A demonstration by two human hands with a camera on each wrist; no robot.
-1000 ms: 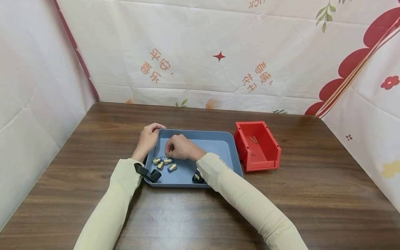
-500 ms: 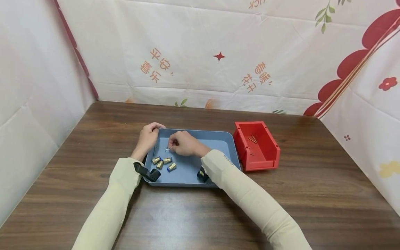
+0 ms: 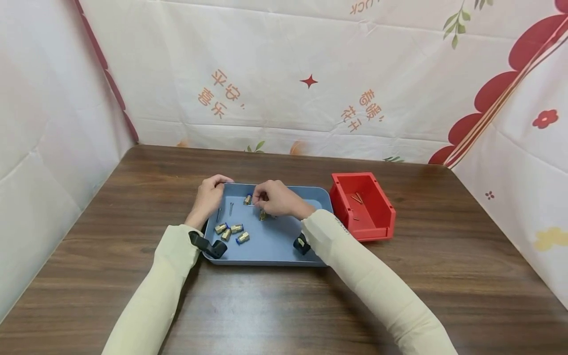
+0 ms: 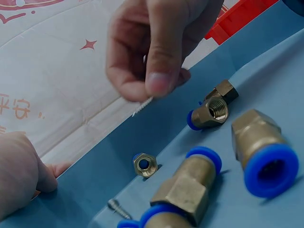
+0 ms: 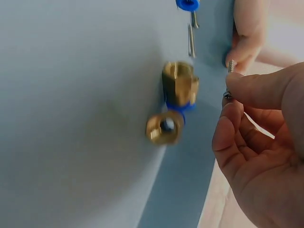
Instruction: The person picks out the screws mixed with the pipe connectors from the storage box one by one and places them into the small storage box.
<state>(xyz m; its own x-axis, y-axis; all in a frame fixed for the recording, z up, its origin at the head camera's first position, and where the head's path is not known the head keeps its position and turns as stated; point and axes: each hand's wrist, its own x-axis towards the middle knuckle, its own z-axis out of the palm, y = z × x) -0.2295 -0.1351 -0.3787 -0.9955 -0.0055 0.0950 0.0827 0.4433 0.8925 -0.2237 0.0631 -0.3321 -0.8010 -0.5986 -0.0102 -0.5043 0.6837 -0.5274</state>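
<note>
A blue tray point(image 3: 319, 197) lies mid-table. My left hand point(image 3: 212, 190) grips its far left corner, fingers curled over the rim point(image 4: 71, 161). My right hand point(image 3: 259, 199) hovers over the tray's far middle and pinches a small threaded screw point(image 4: 142, 107) between thumb and fingers point(image 5: 237, 85). Under it lie two brass fittings point(image 3: 247, 199) point(image 3: 263, 215), also seen close up in the right wrist view point(image 5: 179, 85). Several brass fittings with blue ends point(image 3: 231, 231) sit at the tray's near left. Two loose screws point(image 3: 231, 208) lie beside the left hand.
A red bin point(image 3: 381, 217) with a few thin screws point(image 3: 357, 198) in it stands just right of the tray. Printed white sheets wall in the brown wooden table point(image 3: 284, 305) at the back and both sides.
My right hand lifted off the tray floor by the near-left fittings with the screw pinched, then moved right and toward the far rim, uncovering two fittings. The left hand has not moved.
</note>
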